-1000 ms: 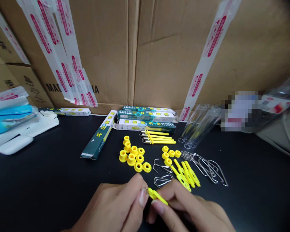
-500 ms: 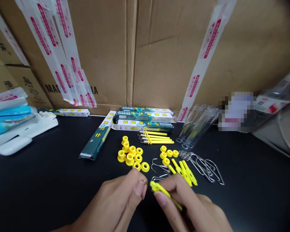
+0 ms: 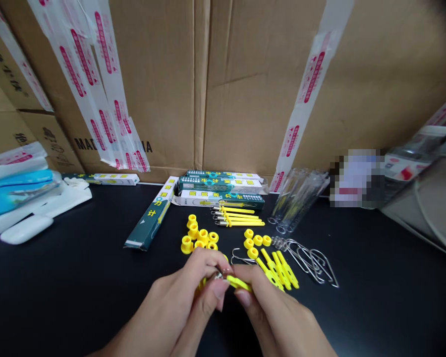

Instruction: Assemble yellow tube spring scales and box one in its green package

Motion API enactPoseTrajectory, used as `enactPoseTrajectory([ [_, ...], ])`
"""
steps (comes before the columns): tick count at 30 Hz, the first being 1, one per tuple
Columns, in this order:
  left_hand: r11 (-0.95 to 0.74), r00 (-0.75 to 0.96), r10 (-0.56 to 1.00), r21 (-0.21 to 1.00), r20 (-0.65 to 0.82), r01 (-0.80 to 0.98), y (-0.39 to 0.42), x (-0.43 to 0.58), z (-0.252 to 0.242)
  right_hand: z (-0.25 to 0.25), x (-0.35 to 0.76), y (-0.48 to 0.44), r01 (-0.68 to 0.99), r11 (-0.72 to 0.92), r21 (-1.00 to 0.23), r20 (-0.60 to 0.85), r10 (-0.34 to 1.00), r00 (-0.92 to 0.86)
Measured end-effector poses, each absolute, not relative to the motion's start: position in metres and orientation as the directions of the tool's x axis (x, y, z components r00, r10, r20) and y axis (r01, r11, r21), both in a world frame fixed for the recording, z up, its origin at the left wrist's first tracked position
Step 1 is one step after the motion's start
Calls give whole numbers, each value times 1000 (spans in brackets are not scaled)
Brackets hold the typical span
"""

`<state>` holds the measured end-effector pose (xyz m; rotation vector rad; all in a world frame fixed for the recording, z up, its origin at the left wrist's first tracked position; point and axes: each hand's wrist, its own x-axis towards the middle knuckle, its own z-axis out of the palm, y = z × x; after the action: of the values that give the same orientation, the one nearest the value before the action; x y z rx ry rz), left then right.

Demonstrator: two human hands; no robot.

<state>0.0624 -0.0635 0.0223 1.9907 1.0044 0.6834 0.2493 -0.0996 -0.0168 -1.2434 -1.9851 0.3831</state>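
My left hand [image 3: 189,295] is closed in a pinch on a small shiny metal piece [image 3: 218,275], mostly hidden by the thumb and fingers. Against it, my right hand [image 3: 271,302] grips a flat yellow plastic piece [image 3: 238,283] between thumb and forefinger. The yellow piece's near end meets the left fingertips; whether it is joined to the metal cannot be seen. Just beyond my right hand lie several yellow plastic rods [image 3: 278,267] with slotted ends. Bent metal hooks [image 3: 241,257] lie behind the fingertips, partly covered.
Yellow flanged caps [image 3: 192,231] and small yellow rings [image 3: 257,240] sit mid-table. Metal hooks [image 3: 312,260] lie to the right. Assembled yellow rods [image 3: 241,216], printed boxes [image 3: 223,185] and clear tubes [image 3: 297,198] stand farther back, before a cardboard box [image 3: 163,89].
My hands have come together, bringing the yellow piece in my right hand up to the metal piece in my left. The view has tilted slightly.
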Motion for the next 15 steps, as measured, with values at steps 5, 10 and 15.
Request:
enactPoseTrajectory([
  [5,-472,488,845,732,216,492,-63,61,26,-13,254,-96,551,533,-642,451,844,-290],
  [10,-668,513,744,486,429,563,-60,62,27,-13,253,-96,531,559,-637,489,825,-283],
  [15,-589,473,806,565,357,577,-67,61,21,-13,257,-97,565,572,-594,538,805,-250],
])
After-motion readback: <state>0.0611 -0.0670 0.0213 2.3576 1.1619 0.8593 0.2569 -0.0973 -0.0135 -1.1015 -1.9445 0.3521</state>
